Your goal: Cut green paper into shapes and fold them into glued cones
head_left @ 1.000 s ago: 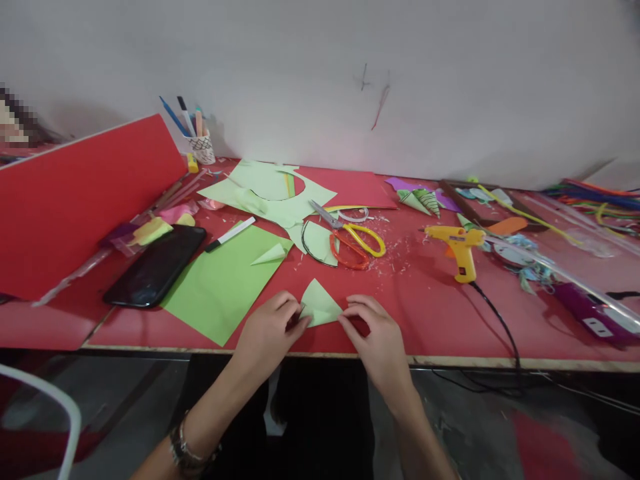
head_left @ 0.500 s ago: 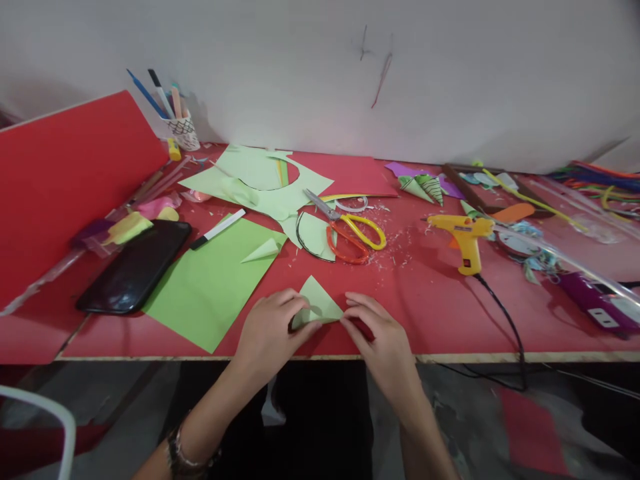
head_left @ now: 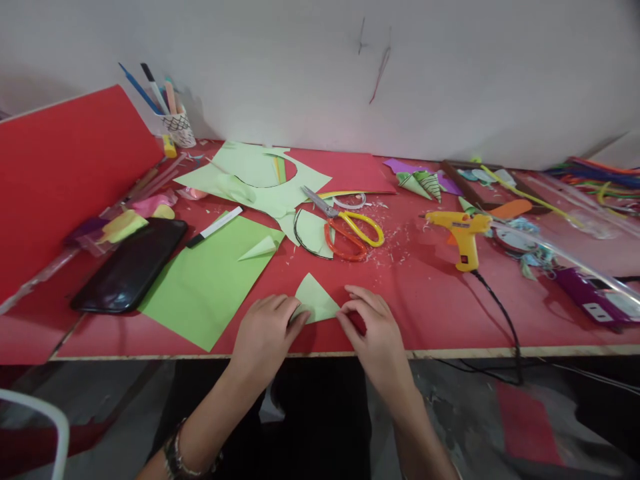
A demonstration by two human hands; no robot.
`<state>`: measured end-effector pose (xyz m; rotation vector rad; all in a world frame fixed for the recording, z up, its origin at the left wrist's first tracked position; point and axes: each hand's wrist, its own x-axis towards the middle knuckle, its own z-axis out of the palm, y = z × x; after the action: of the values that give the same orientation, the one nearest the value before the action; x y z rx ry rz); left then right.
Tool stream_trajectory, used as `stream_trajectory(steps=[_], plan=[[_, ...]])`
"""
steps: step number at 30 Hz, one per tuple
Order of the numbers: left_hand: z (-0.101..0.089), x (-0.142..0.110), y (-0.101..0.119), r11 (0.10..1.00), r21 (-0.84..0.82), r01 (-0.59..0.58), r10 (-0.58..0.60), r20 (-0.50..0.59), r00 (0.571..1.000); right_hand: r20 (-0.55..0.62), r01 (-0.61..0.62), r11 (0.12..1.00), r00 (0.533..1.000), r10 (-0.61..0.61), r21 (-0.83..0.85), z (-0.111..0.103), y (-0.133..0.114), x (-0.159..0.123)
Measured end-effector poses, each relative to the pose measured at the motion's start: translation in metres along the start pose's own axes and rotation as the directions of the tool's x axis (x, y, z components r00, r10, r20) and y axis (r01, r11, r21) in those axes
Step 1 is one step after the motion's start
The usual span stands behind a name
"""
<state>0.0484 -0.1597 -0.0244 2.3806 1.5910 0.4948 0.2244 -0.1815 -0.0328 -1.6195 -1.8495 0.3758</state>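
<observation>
A small light green paper triangle lies near the front edge of the red table. My left hand pinches its left corner with curled fingers. My right hand pinches its right corner with fingertips pressed together. Both hands rest on the tabletop, one on each side of the paper. A bracelet shows on my left wrist.
A green paper sheet with a small folded cone lies to the left, beside a black phone and a marker. Scissors, cut green paper, a yellow glue gun with its cord, a pen cup and a red board lie behind.
Both hands stay on the green triangle with small finger shifts at its corners. The view has tipped slightly, so the table's things sit lower and to the left.
</observation>
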Motion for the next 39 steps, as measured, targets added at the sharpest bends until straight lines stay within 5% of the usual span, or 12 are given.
stream_trajectory(steps=[13,21,25,29,36,39], plan=[[-0.002,0.002,0.000,1.000,0.014,-0.001,0.000,0.044,0.999,0.091,-0.038,0.999,0.995,0.038,0.001,-0.008,-0.007,0.008],[-0.004,0.000,0.000,0.993,0.121,0.000,0.007,-0.055,0.998,0.111,0.033,0.995,0.993,-0.043,0.090,-0.016,0.002,0.014],[-0.003,0.001,0.000,0.995,0.094,0.017,-0.014,-0.039,0.999,0.010,0.173,0.984,0.985,-0.174,0.041,-0.017,0.005,0.007],[-0.003,-0.001,-0.002,0.998,0.065,0.018,-0.015,-0.042,0.999,0.228,0.407,0.912,0.894,-0.386,-0.052,-0.013,-0.004,-0.002],[-0.012,-0.015,-0.009,0.991,0.110,0.072,-0.059,-0.115,0.992,0.278,0.420,0.902,0.882,-0.380,-0.102,-0.008,-0.011,-0.005],[-0.011,-0.020,-0.009,0.986,0.166,-0.017,0.044,-0.161,0.986,0.277,0.419,0.897,0.886,-0.372,-0.138,-0.008,-0.012,-0.005]])
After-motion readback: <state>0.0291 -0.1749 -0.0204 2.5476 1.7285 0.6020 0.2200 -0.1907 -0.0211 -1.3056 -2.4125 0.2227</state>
